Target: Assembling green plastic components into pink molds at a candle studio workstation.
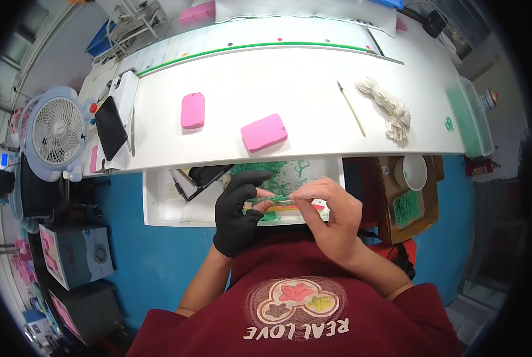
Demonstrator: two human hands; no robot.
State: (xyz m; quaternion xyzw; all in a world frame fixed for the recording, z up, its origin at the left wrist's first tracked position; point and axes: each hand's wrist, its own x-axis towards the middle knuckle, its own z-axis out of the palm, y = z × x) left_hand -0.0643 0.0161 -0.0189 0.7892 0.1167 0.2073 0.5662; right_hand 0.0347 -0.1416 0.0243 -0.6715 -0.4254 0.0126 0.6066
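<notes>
R hand [332, 215], bare: thumb and forefinger pinched together on one end of a small flat green piece [279, 200], other fingers curled under. L hand [237, 215], in a black glove w/ fingertips cut off, pinches the other end, bare thumb tip showing. So both hands are closed on the same piece, held just above a white tray [159, 202] at the near edge of the bench, close to the chest. Whether a tool sits in the R fingers – can't tell, too small.

Risks, as I judge them: piece looks thin and soft, so the two hands pulling apart or twisting could tear or stretch it. Grip is by fingertips only; a slip would drop it into the green scraps [278, 172] in the tray, same colour, hard to find again. Elbows are tucked tight, wrists bent inward – little room to correct.

Pose: both forearms come up from the lower edge, converging; L palm faces right, R palm faces down and left.

Further out: black tool [203, 177] in the tray, two pink blocks [264, 132] on the bench [313, 83], a stick [351, 109], rag [388, 107], fan [56, 132] at left, box w/ green bits [408, 207] at right.
</notes>
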